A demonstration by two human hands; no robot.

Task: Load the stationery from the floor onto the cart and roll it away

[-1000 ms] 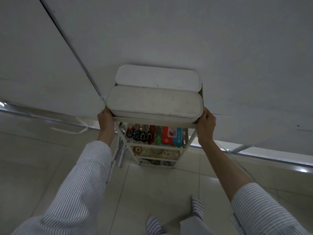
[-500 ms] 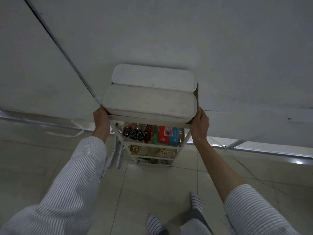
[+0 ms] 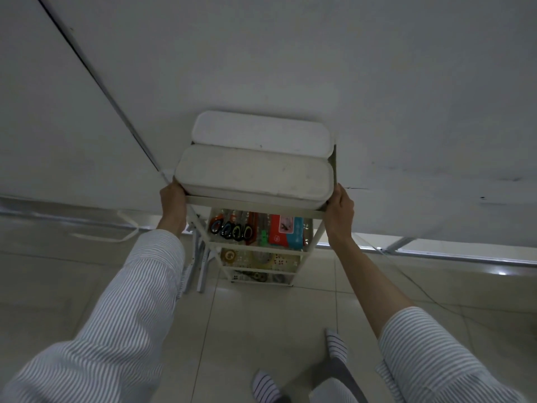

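You have the cart (image 3: 255,205) by its top tier, one hand at each near corner. Your left hand (image 3: 173,199) is wrapped around the near-left corner of the top frame, and your right hand (image 3: 340,206) is clasped on the near-right corner; both are clenched on the frame, not on anything riding in it.

The loading step looks finished from here. Two white lidded boxes (image 3: 255,178) lie side by side on the top tier, filling it from the near rail to the far one. On the tier below them you can see a row of scissors (image 3: 232,229) toward the left post and a red and teal packet (image 3: 286,231) toward the right post. The tiers below that hold patterned items too small to name. No stationery shows on the floor tiles (image 3: 261,315) in front of the cart.

So you are on the rolling step. The far side of the cart stands close to the white wall (image 3: 290,68), and a folded white frame (image 3: 200,266) leans just beside the cart's left legs. The next move probably calls for drawing the cart back toward your feet (image 3: 335,344) or turning it along the wall, keeping both corners level so the boxes do not slide, and steering the left legs wide of that frame.
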